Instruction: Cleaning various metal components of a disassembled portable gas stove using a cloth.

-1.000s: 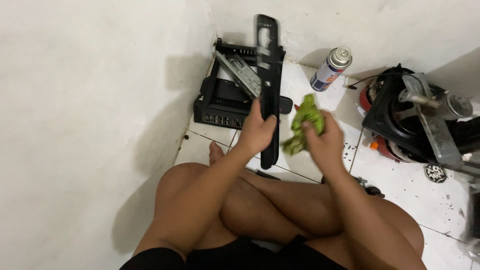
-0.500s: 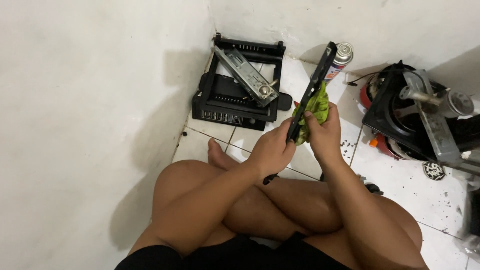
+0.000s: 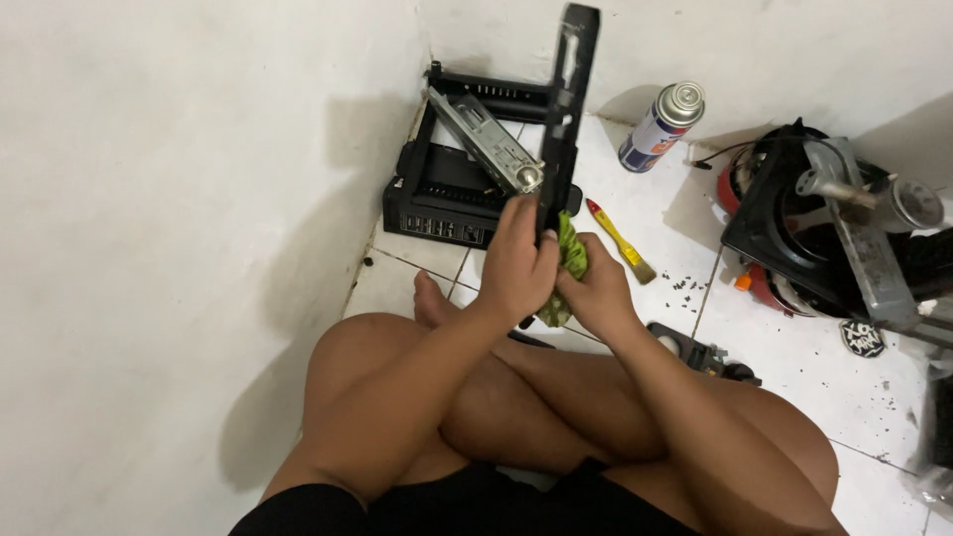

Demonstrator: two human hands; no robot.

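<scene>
Fingers of the left hand (image 3: 518, 266) are clenched around the lower end of a long black plastic panel (image 3: 564, 109), which stands almost upright from frame centre to the top edge. Right hand (image 3: 596, 293) is closed on a crumpled green cloth (image 3: 570, 260), pressed against the panel just beside the left hand; both hands touch at centre frame, above the crossed bare legs. Behind the hands, upper centre-left, a black open housing (image 3: 437, 194) sits in the wall corner with a grey metal bar (image 3: 486, 141) lying diagonally across it. A yellow-handled brush (image 3: 617, 239) lies on the white tile floor (image 3: 794, 347) right of the hands. An aerosol can (image 3: 661, 124) leans near the wall, upper right of centre. A dismantled black and red appliance (image 3: 824, 233) sits at the right edge, well apart from the hands.
</scene>
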